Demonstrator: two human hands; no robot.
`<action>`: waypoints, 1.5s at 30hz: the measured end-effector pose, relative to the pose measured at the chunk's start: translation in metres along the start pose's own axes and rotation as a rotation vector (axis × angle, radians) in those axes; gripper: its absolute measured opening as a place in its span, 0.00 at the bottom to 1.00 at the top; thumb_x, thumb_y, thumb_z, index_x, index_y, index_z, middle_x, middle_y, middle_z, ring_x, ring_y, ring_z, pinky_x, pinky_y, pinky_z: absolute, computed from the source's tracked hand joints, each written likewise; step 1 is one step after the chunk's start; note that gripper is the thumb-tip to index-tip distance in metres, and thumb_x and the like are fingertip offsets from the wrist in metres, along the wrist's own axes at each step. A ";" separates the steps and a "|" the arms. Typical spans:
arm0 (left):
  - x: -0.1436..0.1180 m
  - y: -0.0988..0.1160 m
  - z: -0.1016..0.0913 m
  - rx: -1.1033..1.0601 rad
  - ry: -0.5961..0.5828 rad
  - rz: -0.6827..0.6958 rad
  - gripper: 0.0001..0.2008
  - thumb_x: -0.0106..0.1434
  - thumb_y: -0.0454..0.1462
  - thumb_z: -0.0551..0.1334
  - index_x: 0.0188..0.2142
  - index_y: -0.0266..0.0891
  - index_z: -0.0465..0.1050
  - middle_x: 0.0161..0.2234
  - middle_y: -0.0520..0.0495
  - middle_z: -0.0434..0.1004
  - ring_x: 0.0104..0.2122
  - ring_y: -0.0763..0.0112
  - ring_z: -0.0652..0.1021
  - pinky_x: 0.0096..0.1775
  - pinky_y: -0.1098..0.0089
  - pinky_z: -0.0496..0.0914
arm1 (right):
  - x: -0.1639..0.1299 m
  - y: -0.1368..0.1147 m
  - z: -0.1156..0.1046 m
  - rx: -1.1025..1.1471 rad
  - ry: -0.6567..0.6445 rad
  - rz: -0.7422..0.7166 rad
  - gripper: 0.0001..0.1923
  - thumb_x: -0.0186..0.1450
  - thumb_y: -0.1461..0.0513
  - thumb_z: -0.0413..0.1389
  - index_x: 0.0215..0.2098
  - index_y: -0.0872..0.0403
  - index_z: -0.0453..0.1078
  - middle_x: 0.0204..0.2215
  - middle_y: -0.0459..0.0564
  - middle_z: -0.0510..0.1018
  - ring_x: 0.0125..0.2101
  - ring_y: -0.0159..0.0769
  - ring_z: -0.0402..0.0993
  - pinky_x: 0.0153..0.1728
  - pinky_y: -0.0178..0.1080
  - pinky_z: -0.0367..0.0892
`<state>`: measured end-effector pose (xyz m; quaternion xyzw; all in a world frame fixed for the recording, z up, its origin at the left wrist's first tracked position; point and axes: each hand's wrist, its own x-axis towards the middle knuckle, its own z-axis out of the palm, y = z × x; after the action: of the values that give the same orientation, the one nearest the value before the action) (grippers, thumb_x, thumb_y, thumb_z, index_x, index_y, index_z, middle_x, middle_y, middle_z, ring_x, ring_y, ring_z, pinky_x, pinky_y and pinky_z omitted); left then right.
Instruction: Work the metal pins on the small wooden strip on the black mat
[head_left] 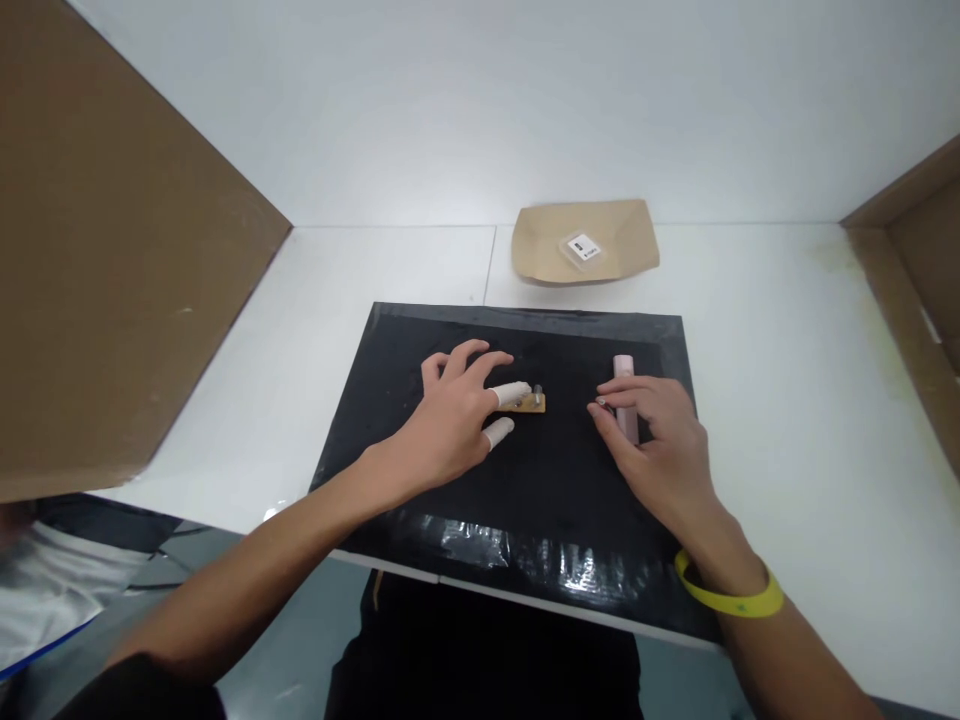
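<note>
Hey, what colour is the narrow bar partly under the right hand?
The narrow rectangular bar is pale pink, showing best in the head view.

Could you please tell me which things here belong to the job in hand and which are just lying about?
Apparently in use: small board by the left hand; small piece pinched in the right hand; black mat underneath; possibly the pink bar, partly hidden by that hand.

Seemingly lying about: brown tray beyond the mat; labelled case inside it.

Likely a workshop, from the white workbench [772, 400], black mat [559, 480], cardboard panel [135, 260] and pale finger cots [512, 394].
</note>
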<state>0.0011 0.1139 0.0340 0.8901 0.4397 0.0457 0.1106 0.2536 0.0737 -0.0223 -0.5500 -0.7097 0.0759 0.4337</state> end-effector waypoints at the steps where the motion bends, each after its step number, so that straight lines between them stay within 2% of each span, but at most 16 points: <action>1: 0.000 0.000 0.000 0.004 0.002 -0.001 0.13 0.68 0.32 0.65 0.51 0.40 0.82 0.67 0.35 0.71 0.68 0.38 0.63 0.57 0.40 0.58 | 0.000 0.000 -0.001 -0.001 0.001 0.001 0.04 0.71 0.62 0.63 0.37 0.50 0.74 0.40 0.49 0.84 0.44 0.43 0.79 0.49 0.50 0.72; 11: 0.000 0.000 0.010 0.001 0.086 -0.027 0.11 0.70 0.33 0.65 0.49 0.42 0.83 0.65 0.37 0.73 0.67 0.41 0.65 0.56 0.42 0.59 | -0.002 -0.006 -0.001 0.023 -0.028 -0.020 0.03 0.71 0.63 0.63 0.39 0.50 0.73 0.40 0.50 0.84 0.43 0.43 0.79 0.48 0.49 0.72; 22: 0.005 -0.002 0.009 0.053 0.074 0.014 0.09 0.70 0.31 0.64 0.45 0.40 0.84 0.65 0.36 0.74 0.66 0.41 0.66 0.54 0.43 0.59 | -0.001 -0.006 0.000 0.025 -0.035 -0.030 0.03 0.71 0.63 0.63 0.39 0.51 0.74 0.40 0.50 0.84 0.43 0.43 0.80 0.48 0.49 0.71; 27: 0.007 -0.002 0.009 0.046 0.056 0.005 0.07 0.68 0.31 0.66 0.42 0.40 0.84 0.64 0.37 0.75 0.65 0.41 0.67 0.55 0.43 0.58 | -0.002 -0.006 -0.001 0.013 -0.044 -0.029 0.02 0.71 0.63 0.63 0.40 0.51 0.74 0.40 0.49 0.84 0.43 0.42 0.80 0.48 0.49 0.71; 31: 0.008 -0.001 0.008 0.039 0.056 -0.031 0.05 0.68 0.35 0.70 0.42 0.40 0.84 0.62 0.38 0.77 0.64 0.42 0.69 0.54 0.44 0.58 | -0.001 -0.007 -0.001 0.015 -0.046 -0.045 0.02 0.71 0.64 0.63 0.40 0.51 0.74 0.40 0.49 0.84 0.43 0.41 0.79 0.48 0.48 0.71; 35: 0.009 0.003 0.006 0.007 0.098 -0.087 0.11 0.68 0.42 0.72 0.46 0.40 0.84 0.60 0.38 0.79 0.63 0.43 0.70 0.55 0.44 0.57 | -0.001 -0.007 0.000 0.020 -0.042 -0.047 0.03 0.71 0.64 0.63 0.40 0.51 0.73 0.40 0.49 0.84 0.43 0.41 0.79 0.48 0.47 0.71; 39: 0.009 0.005 0.004 -0.061 0.106 -0.145 0.05 0.70 0.39 0.69 0.42 0.41 0.84 0.58 0.40 0.81 0.61 0.46 0.71 0.55 0.44 0.57 | -0.001 -0.007 0.000 0.026 -0.053 -0.044 0.03 0.71 0.64 0.63 0.40 0.51 0.73 0.39 0.48 0.84 0.43 0.41 0.80 0.48 0.48 0.71; 45: 0.011 0.006 0.004 -0.129 0.084 -0.194 0.04 0.69 0.36 0.68 0.37 0.41 0.84 0.57 0.43 0.82 0.60 0.48 0.73 0.56 0.44 0.57 | -0.002 -0.007 0.001 0.024 -0.054 -0.051 0.03 0.71 0.64 0.63 0.40 0.51 0.73 0.40 0.49 0.83 0.43 0.41 0.79 0.48 0.47 0.71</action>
<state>0.0131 0.1182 0.0311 0.8317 0.5243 0.1001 0.1529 0.2480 0.0699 -0.0194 -0.5242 -0.7340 0.0879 0.4228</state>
